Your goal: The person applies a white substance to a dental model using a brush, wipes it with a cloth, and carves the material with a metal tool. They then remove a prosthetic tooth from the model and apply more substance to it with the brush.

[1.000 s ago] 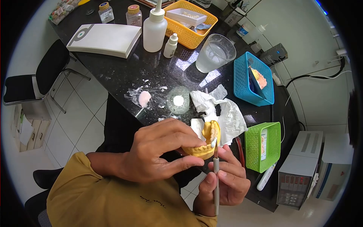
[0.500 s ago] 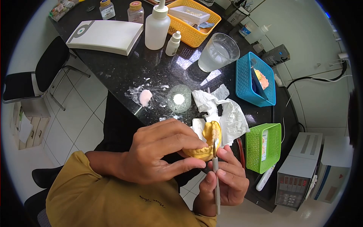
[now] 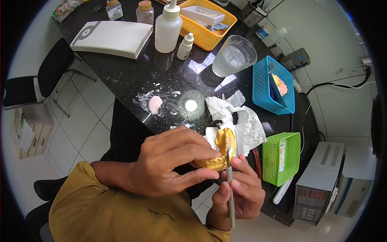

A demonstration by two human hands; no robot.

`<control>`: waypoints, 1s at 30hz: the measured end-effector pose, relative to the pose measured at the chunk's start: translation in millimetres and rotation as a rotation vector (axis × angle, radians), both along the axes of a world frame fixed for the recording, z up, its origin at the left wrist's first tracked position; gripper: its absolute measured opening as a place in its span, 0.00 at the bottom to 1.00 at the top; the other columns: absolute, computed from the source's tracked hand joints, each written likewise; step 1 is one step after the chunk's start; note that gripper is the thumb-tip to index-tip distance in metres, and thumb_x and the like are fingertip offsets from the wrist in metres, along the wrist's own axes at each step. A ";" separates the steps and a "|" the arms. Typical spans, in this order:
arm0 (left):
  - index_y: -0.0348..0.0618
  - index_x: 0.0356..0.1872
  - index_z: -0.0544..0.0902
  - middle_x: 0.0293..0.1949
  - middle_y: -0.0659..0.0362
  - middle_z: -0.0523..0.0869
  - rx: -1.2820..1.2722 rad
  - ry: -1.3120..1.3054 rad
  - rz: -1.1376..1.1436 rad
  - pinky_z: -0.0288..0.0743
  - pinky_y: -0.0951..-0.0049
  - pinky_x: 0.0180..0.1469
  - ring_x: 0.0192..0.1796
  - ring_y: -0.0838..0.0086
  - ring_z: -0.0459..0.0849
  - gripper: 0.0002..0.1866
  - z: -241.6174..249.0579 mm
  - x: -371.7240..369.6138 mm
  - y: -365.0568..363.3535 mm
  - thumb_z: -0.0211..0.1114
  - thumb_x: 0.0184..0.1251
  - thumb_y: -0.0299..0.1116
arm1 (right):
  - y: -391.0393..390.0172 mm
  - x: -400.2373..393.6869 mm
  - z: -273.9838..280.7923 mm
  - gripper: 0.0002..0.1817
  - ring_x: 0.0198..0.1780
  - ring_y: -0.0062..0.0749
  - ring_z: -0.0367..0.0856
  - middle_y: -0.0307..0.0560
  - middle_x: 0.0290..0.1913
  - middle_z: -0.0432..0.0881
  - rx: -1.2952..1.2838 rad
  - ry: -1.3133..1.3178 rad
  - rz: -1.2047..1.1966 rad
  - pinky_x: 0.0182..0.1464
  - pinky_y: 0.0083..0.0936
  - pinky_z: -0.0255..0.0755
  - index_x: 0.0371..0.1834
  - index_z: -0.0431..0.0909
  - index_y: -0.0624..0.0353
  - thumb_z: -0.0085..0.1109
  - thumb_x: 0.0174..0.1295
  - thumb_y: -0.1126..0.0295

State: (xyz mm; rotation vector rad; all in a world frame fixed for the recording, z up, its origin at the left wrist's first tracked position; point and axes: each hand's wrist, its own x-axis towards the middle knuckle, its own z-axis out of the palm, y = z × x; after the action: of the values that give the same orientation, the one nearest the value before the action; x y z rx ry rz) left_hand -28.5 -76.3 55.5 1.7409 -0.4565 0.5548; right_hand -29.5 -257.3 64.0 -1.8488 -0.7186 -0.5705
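Note:
A yellow plaster dental model (image 3: pixel 213 163) with a row of pale teeth along its right side is in my left hand (image 3: pixel 173 159). The fingers lie over its left part and the thumb presses from below, hiding some of it. My right hand (image 3: pixel 241 191) is closed around the metal handle of a dental carving knife (image 3: pixel 230 189). The blade points away from me, with its tip at the pale teeth on the model. Crumpled white tissue (image 3: pixel 248 126) lies just beyond the model on the black countertop (image 3: pixel 121 76).
Pink powder (image 3: pixel 155 104) and a white heap on a round glass (image 3: pixel 190 106) lie ahead. Beyond stand a dropper bottle (image 3: pixel 185 46), a squeeze bottle (image 3: pixel 167 34) and a glass of cloudy liquid (image 3: pixel 234 56). Blue (image 3: pixel 269 101) and green (image 3: pixel 277 177) baskets sit right.

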 end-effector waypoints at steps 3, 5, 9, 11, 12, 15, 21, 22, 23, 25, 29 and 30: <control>0.33 0.38 0.86 0.33 0.50 0.86 0.020 -0.014 0.015 0.83 0.75 0.35 0.35 0.67 0.88 0.18 -1.5 0.8 0.4 0.80 0.49 0.32 | 2.1 0.8 -0.7 0.13 0.46 0.49 0.87 0.52 0.32 0.85 0.009 0.001 -0.002 0.54 0.47 0.81 0.38 0.75 0.61 0.69 0.53 0.77; 0.32 0.38 0.86 0.33 0.50 0.86 0.013 -0.005 0.008 0.83 0.74 0.35 0.36 0.67 0.88 0.17 -1.3 1.2 1.2 0.80 0.49 0.32 | 3.7 -1.0 -1.4 0.12 0.46 0.49 0.87 0.53 0.33 0.85 0.050 0.014 -0.002 0.54 0.47 0.81 0.38 0.74 0.62 0.68 0.54 0.76; 0.33 0.38 0.85 0.36 0.49 0.86 -0.101 0.142 -0.085 0.82 0.76 0.34 0.37 0.70 0.87 0.16 -1.4 0.2 2.5 0.79 0.52 0.31 | 0.9 -2.6 -8.3 0.14 0.47 0.49 0.87 0.56 0.35 0.84 0.244 0.008 0.034 0.55 0.47 0.80 0.42 0.73 0.63 0.68 0.60 0.69; 0.33 0.39 0.85 0.38 0.49 0.86 -0.142 0.193 -0.170 0.81 0.77 0.35 0.38 0.71 0.87 0.15 0.4 2.5 6.9 0.78 0.54 0.31 | 0.2 6.9 -7.2 0.18 0.47 0.49 0.85 0.58 0.39 0.83 0.193 -0.029 -0.014 0.56 0.45 0.79 0.45 0.70 0.61 0.65 0.63 0.61; 0.33 0.40 0.84 0.39 0.49 0.86 -0.184 0.246 -0.254 0.81 0.78 0.35 0.38 0.72 0.86 0.15 1.6 3.8 9.4 0.77 0.56 0.30 | -4.0 11.7 -5.5 0.23 0.48 0.48 0.84 0.61 0.44 0.81 0.140 -0.064 -0.060 0.56 0.43 0.79 0.49 0.67 0.60 0.62 0.65 0.54; 0.33 0.42 0.83 0.42 0.49 0.85 -0.259 0.372 -0.396 0.80 0.77 0.42 0.42 0.72 0.85 0.15 4.7 6.6 14.7 0.74 0.61 0.33 | -14.9 27.8 5.8 0.22 0.51 0.49 0.84 0.68 0.51 0.80 -0.010 0.098 0.019 0.59 0.40 0.75 0.48 0.67 0.62 0.63 0.65 0.58; 0.32 0.44 0.81 0.47 0.49 0.81 -0.418 0.560 -0.599 0.78 0.71 0.52 0.53 0.68 0.82 0.18 1.3 18.0 19.1 0.70 0.65 0.39 | -30.9 32.0 13.1 0.17 0.50 0.35 0.83 0.72 0.51 0.79 0.347 0.719 0.329 0.54 0.27 0.76 0.40 0.64 0.62 0.67 0.60 0.77; 0.32 0.44 0.81 0.47 0.49 0.81 -0.417 0.556 -0.601 0.78 0.71 0.52 0.53 0.68 0.82 0.18 -0.9 20.2 18.5 0.70 0.65 0.39 | -32.1 31.5 13.2 0.17 0.50 0.35 0.83 0.72 0.51 0.79 0.346 0.715 0.328 0.54 0.27 0.76 0.40 0.64 0.62 0.67 0.60 0.77; 0.32 0.45 0.80 0.47 0.49 0.81 -0.491 0.556 -0.664 0.77 0.70 0.53 0.53 0.67 0.81 0.19 -4.8 22.8 16.7 0.70 0.65 0.39 | -33.1 31.3 13.0 0.17 0.48 0.35 0.83 0.72 0.50 0.80 0.362 0.690 0.352 0.52 0.26 0.76 0.40 0.64 0.62 0.67 0.60 0.77; 0.32 0.45 0.80 0.47 0.49 0.80 -0.563 0.551 -0.729 0.77 0.70 0.54 0.54 0.66 0.81 0.19 -10.9 28.4 14.5 0.69 0.66 0.39 | -32.6 32.2 10.8 0.17 0.47 0.35 0.84 0.71 0.48 0.80 0.377 0.661 0.376 0.51 0.25 0.77 0.40 0.64 0.62 0.67 0.60 0.77; 0.32 0.45 0.80 0.48 0.49 0.80 -0.584 0.543 -0.810 0.76 0.68 0.57 0.56 0.65 0.80 0.18 -20.1 35.8 9.2 0.67 0.67 0.40 | -32.2 31.1 4.0 0.18 0.46 0.34 0.84 0.69 0.45 0.80 0.527 0.641 0.402 0.49 0.24 0.78 0.38 0.63 0.60 0.69 0.59 0.75; 0.32 0.46 0.80 0.49 0.48 0.80 -0.611 0.563 -0.824 0.75 0.68 0.58 0.57 0.65 0.80 0.19 -20.9 37.0 7.8 0.67 0.68 0.41 | -33.5 30.3 3.0 0.19 0.45 0.34 0.84 0.68 0.45 0.80 0.532 0.659 0.376 0.49 0.23 0.78 0.37 0.63 0.59 0.69 0.59 0.75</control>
State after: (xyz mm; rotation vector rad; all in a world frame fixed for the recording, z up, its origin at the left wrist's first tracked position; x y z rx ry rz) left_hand 8.5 -68.5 34.6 0.9272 -0.4822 -0.3634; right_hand 0.9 -290.8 67.0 -1.2409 -0.3929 0.1043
